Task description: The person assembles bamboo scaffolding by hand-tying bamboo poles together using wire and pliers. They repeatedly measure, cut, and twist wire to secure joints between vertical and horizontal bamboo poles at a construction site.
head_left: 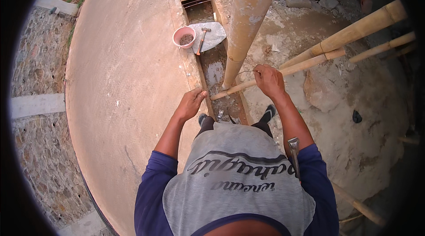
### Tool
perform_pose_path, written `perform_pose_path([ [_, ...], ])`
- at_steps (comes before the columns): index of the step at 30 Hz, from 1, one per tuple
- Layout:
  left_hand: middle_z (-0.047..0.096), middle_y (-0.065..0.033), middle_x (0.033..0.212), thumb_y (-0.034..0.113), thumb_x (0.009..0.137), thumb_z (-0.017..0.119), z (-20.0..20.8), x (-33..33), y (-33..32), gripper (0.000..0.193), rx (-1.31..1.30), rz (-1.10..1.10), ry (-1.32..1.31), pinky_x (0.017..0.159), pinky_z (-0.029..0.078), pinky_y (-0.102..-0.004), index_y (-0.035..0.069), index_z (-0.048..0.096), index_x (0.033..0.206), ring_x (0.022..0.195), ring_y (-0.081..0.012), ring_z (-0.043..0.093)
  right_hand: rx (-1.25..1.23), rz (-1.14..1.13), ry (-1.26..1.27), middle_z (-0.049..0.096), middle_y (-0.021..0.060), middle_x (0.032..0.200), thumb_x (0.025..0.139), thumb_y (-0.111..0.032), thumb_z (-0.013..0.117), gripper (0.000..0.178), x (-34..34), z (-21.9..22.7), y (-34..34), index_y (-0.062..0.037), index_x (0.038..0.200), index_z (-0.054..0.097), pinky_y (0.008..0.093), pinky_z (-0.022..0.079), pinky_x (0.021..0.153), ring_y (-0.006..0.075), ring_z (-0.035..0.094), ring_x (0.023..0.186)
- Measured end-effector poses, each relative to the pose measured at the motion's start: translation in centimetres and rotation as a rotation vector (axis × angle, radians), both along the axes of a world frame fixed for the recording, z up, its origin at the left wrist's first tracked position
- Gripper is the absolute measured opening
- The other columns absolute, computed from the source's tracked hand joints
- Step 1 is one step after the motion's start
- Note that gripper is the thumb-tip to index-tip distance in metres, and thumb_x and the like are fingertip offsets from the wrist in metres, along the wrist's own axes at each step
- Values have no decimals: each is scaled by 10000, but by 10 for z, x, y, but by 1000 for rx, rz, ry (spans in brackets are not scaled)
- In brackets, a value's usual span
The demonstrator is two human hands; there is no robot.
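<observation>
My right hand (269,81) is closed on a thin wire (246,71), whose free length runs left to an upright bamboo pole (249,19). My left hand (192,104) is held across the ditch, thumb and fingers pinched together. What it grips, if anything, is too small to make out. Between my hands, a thinner bamboo pole (305,62) lies slantwise and meets the upright pole near its foot. The right hand is just above this slanting pole.
A drain ditch (215,65) runs between my feet. Ahead, a grey slab (214,32) bridges it, bearing a hammer (202,41) and a pink bucket (183,32) of nails. More bamboo (354,32) leans at right. A metal tool (294,149) shows beside my right upper arm.
</observation>
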State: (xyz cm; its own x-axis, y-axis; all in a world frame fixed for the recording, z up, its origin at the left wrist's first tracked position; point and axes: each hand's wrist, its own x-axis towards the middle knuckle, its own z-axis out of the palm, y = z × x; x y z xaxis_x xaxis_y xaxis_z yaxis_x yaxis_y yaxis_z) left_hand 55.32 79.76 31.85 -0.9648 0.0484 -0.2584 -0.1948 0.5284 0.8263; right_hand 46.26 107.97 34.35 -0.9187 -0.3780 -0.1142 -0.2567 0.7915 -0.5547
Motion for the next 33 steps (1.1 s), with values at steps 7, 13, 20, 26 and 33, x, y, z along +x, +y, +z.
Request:
perform_pose_path([
  [7,617,-214,757,291,949,526,-19,-5,-14,254,-337,-212,102,620,464,-477,53,586,884,732,-423,593,-625,-54,-401,641,135,747,838,-202,603,200,-6,29,-17,-46,931,688,342,453,601,229,552,625],
  [13,576,-184,693,256,958,528,-13,-16,-29,285,-268,38,140,623,451,-360,-14,607,915,620,-246,552,-19,254,-373,656,112,767,865,-270,615,277,30,-51,3,-12,929,692,333,478,713,217,622,776],
  [20,557,-132,720,315,962,526,-13,6,-54,345,-88,-136,-139,679,445,-336,-18,587,900,708,-192,519,-248,-295,-173,669,148,811,851,-258,632,248,-16,-43,85,-43,956,699,380,482,742,265,636,784],
  [26,610,-172,770,312,957,514,-33,1,-72,320,-279,-128,-96,689,459,-376,7,599,916,739,-281,590,436,-355,-131,680,185,873,845,-246,617,218,-1,-45,110,-55,901,706,447,497,741,357,652,832],
  [33,624,-221,798,398,946,506,-70,-13,-122,347,-580,137,-58,661,470,-468,69,604,903,787,-414,604,-801,74,-972,487,-13,601,864,-257,667,249,18,20,35,-11,826,661,244,335,447,87,421,482],
])
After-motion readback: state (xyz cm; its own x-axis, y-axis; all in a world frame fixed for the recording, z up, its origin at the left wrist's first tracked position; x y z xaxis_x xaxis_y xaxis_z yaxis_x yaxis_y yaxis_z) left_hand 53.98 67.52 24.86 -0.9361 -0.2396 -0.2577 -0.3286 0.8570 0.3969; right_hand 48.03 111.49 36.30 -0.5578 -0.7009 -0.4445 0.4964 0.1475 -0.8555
